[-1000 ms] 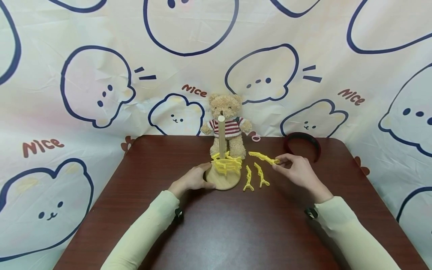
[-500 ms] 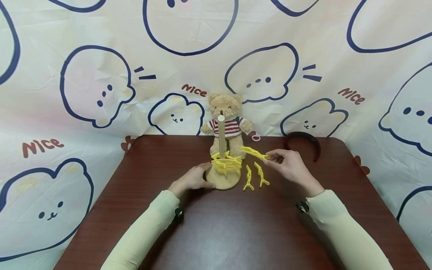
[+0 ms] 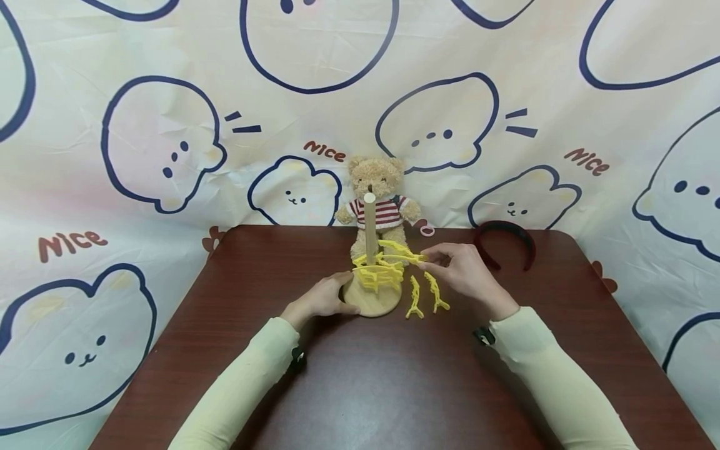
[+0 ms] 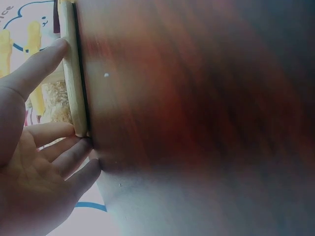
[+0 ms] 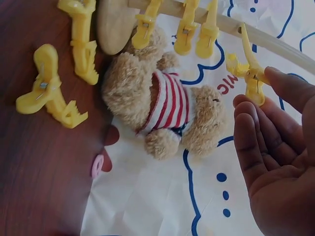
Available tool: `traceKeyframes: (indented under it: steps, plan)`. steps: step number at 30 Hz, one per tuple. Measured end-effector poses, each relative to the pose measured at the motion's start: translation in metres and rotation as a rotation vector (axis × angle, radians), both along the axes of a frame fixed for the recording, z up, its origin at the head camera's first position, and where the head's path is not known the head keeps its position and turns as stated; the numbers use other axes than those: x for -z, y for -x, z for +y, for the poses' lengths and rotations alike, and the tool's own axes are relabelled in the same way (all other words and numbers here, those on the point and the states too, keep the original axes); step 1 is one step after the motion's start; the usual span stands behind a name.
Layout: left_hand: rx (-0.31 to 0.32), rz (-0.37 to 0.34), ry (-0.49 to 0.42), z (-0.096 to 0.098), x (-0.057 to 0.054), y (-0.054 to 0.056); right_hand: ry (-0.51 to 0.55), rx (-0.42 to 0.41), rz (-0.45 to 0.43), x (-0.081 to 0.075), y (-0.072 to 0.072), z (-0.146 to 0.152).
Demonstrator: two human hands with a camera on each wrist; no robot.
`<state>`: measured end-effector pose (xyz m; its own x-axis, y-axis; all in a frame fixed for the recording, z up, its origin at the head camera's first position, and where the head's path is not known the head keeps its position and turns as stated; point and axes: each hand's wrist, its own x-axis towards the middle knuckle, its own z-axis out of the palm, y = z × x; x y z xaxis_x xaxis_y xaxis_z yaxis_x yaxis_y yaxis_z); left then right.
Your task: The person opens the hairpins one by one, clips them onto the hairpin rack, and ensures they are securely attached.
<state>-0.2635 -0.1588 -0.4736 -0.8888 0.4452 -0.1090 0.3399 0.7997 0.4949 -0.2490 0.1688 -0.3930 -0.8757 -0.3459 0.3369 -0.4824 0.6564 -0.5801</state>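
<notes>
My left hand grips the rim of the round wooden base, thumb on its top face in the left wrist view. An upright wooden post rises from it, with several yellow toothed clips around its lower part. My right hand pinches another yellow clip by its handle end, its two long arms spread apart. In the right wrist view one arm's tip is right at the post, above the attached clips. Two loose yellow clips, one nearer and one farther right, lie beside the base.
A teddy bear in a red-striped shirt sits behind the post. A small pink ring and a dark red headband lie at the table's back edge. A printed cloth hangs behind the brown table.
My right hand has moved left with the yellow clip, bringing it to the post, and the clip's arms have spread apart. My left hand stays on the base.
</notes>
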Motion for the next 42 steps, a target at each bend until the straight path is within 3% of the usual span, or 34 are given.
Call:
traceKeyframes:
  steps: [23, 42]
  plan:
    - [0.012, 0.005, 0.003, 0.000, 0.000, 0.000, -0.061, -0.041, -0.002, -0.004, 0.014, -0.032]
    - [0.000, -0.018, -0.001, 0.000, 0.000, 0.000, -0.031, -0.067, -0.045, -0.002, 0.022, -0.038]
